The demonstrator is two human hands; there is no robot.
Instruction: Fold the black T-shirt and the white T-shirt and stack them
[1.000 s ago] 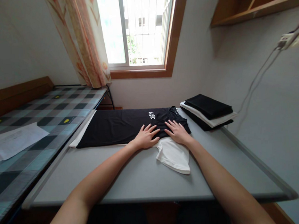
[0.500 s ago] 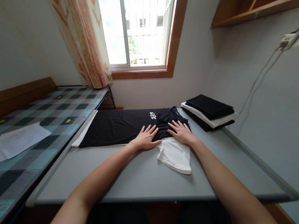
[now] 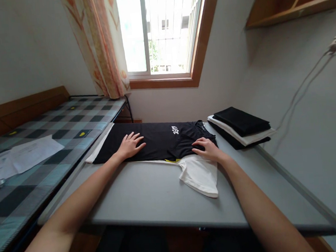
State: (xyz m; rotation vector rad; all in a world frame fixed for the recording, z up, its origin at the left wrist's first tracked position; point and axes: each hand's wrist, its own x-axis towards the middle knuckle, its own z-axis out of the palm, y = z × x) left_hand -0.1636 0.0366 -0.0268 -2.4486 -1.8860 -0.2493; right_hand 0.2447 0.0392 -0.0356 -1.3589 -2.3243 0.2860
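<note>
A black T-shirt [image 3: 157, 140] with white lettering lies sideways across the grey table [image 3: 150, 194], its collar to the right. A white sleeve [image 3: 201, 176] sticks out toward me, and a white strip shows at the hem end. My left hand [image 3: 131, 145] rests flat on the black cloth toward the hem, fingers spread. Near the collar and shoulder, my right hand [image 3: 207, 149] lies on the shirt with its fingers a little bent and apart. Between the hands, a bit of yellow [image 3: 172, 161] peeks out along the near edge.
A stack of folded black and white clothes [image 3: 241, 125] sits at the table's back right. To the left is a bed with a checked mattress [image 3: 96, 118] and loose papers [image 3: 26, 154]. Behind are a curtain [image 3: 102, 49] and a barred window. Cables [image 3: 302, 81] hang on the right wall.
My left hand has slid left along the shirt, away from the sleeve. My right hand stays by the shoulder, its fingers now more bent. The yellow bit has come into sight.
</note>
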